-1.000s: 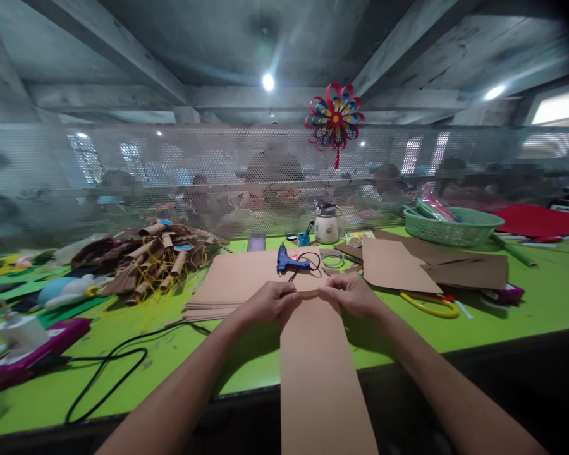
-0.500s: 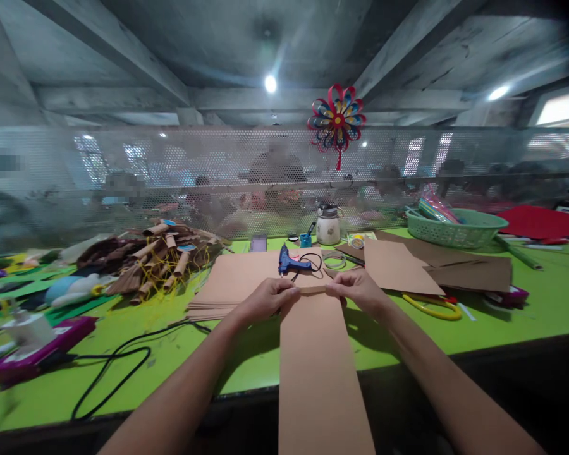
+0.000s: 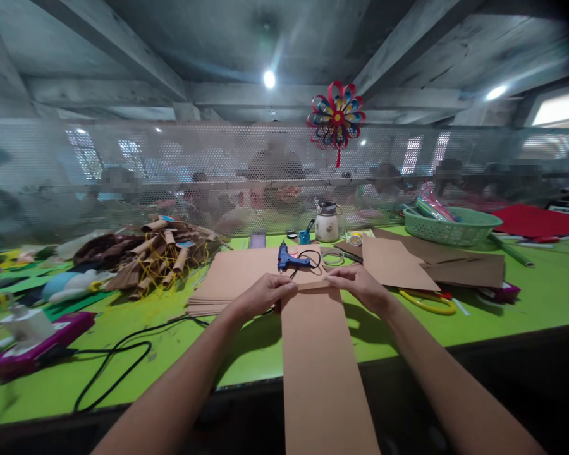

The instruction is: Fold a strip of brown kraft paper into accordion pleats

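Note:
A long strip of brown kraft paper (image 3: 320, 360) runs from between my hands down past the table's front edge. Its far end is folded over into a narrow band. My left hand (image 3: 270, 292) pinches the left end of that fold, thumb on top. At the right end, my right hand (image 3: 358, 284) grips the fold between thumb and fingers. Just beyond the fold lies a blue glue gun (image 3: 291, 259) with its black cord looped around it. It rests on a stack of brown paper sheets (image 3: 232, 272).
Bundled brown paper rolls with yellow string (image 3: 165, 253) lie on the left, near a purple power strip (image 3: 42, 341). A white jar (image 3: 327, 224), a green basket (image 3: 450, 227) and yellow-handled scissors (image 3: 429, 304) are beyond and to the right. A perforated screen (image 3: 218, 164) closes off the back.
The folded band at the paper's far end looks narrower and flatter, with both hands still pinching its ends. The view has shifted slightly; the glue gun stays in place.

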Tool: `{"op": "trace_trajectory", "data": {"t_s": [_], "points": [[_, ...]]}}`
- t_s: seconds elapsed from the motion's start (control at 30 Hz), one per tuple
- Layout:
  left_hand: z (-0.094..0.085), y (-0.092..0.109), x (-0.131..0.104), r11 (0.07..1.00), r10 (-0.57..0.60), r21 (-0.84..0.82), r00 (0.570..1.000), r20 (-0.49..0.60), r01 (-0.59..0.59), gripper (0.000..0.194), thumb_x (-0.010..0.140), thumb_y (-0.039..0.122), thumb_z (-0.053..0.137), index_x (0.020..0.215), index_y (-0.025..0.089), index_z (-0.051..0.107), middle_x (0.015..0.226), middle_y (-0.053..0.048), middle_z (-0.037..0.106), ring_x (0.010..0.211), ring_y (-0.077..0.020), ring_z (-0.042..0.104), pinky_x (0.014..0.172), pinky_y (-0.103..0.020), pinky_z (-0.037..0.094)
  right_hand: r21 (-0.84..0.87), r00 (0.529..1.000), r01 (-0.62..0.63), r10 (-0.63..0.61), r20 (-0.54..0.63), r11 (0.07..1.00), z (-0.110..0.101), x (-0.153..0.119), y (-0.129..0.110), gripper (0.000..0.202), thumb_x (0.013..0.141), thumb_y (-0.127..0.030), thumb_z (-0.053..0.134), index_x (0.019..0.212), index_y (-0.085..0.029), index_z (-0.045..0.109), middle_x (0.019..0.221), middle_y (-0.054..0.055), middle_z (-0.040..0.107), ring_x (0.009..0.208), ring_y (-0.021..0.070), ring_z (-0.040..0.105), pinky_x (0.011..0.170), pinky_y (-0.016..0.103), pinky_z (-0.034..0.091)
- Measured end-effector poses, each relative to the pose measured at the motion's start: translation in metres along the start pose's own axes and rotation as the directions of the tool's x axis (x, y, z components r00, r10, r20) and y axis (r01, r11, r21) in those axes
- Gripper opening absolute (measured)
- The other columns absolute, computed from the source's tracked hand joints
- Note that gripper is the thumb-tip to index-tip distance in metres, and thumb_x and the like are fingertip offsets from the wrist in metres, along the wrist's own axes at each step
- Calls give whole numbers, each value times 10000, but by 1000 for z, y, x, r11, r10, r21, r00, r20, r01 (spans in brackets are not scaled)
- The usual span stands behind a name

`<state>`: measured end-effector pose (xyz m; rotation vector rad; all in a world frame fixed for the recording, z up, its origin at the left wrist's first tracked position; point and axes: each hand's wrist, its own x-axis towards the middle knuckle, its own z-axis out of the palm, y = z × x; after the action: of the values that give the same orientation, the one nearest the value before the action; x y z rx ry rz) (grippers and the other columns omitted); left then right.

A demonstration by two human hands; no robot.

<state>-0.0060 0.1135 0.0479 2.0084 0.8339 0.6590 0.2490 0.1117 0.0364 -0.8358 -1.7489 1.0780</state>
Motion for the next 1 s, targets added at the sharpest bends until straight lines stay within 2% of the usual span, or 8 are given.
{"op": "trace_trajectory", "data": {"t_s": [0.13, 0.3, 0.47, 0.63, 0.7, 0.8, 0.9, 1.0], "points": [[1, 1, 1, 998, -7, -63, 1000, 3, 7, 463, 870, 535, 482, 602, 160, 440, 505, 44, 430, 448, -81, 414, 451, -204, 349, 136, 999, -6, 12, -41, 991, 4, 2, 2, 393, 831, -497, 598, 842, -130, 738, 852, 72, 683, 797, 182, 590, 735, 303, 438], [1, 2, -1, 991, -2, -134, 1000, -6, 1, 449, 867, 531, 503, 625, 156, 447, 544, 46, 413, 484, -77, 398, 479, -202, 340, 399, 998, -67, 61, 28, 915, 7, 3, 6, 312, 821, -439, 640, 946, -166, 724, 803, 44, 678, 766, 161, 613, 713, 285, 471], [8, 0, -2, 920, -63, -384, 997, 53, 79, 404, 819, 523, 595, 710, 153, 474, 590, 49, 418, 508, -69, 392, 484, -185, 296, 559, 994, -4, -58, 93, 829, 0, -2, 1, 339, 819, -316, 668, 1153, -262, 647, 858, 14, 670, 823, 127, 611, 819, 277, 473], [18, -5, 2, 814, -71, -568, 992, 109, 121, 376, 786, 482, 664, 736, 142, 509, 599, 35, 454, 520, -72, 417, 504, -185, 325, 450, 949, -14, -130, 287, 893, 4, 2, -7, 412, 754, -236, 731, 1156, -269, 647, 1081, 46, 641, 930, 149, 609, 800, 275, 490], [21, -6, 3, 800, -63, -587, 990, 124, 124, 365, 790, 466, 666, 729, 132, 534, 591, 30, 461, 506, -66, 407, 490, -182, 321, 340, 918, 24, -155, 365, 940, 9, 7, -13, 383, 729, -220, 750, 1105, -233, 678, 1064, 58, 633, 946, 163, 602, 784, 274, 494], [26, -8, 4, 767, -69, -630, 992, 108, 122, 320, 787, 430, 683, 777, 126, 584, 617, 22, 496, 514, -61, 433, 503, -172, 354, 269, 907, 108, -206, 368, 957, 15, 13, -20, 251, 696, -224, 772, 939, -183, 726, 1017, 57, 617, 926, 162, 588, 772, 269, 493], [30, -8, 3, 790, -48, -599, 987, 153, 131, 307, 810, 415, 655, 930, 134, 627, 766, -39, 610, 633, -101, 557, 612, -203, 457, 331, 933, 95, -200, 300, 939, 18, 17, -24, 164, 700, -273, 770, 799, -155, 715, 932, 48, 619, 856, 151, 583, 757, 280, 491], [32, -9, 3, 961, -24, -264, 976, 215, 82, 347, 885, 426, 519, 975, 124, 661, 865, -105, 675, 692, -146, 617, 611, -230, 498, 406, 978, 37, -117, 175, 913, 17, 20, -24, 225, 688, -350, 776, 763, -161, 678, 802, 20, 628, 765, 135, 577, 733, 280, 488]]}}
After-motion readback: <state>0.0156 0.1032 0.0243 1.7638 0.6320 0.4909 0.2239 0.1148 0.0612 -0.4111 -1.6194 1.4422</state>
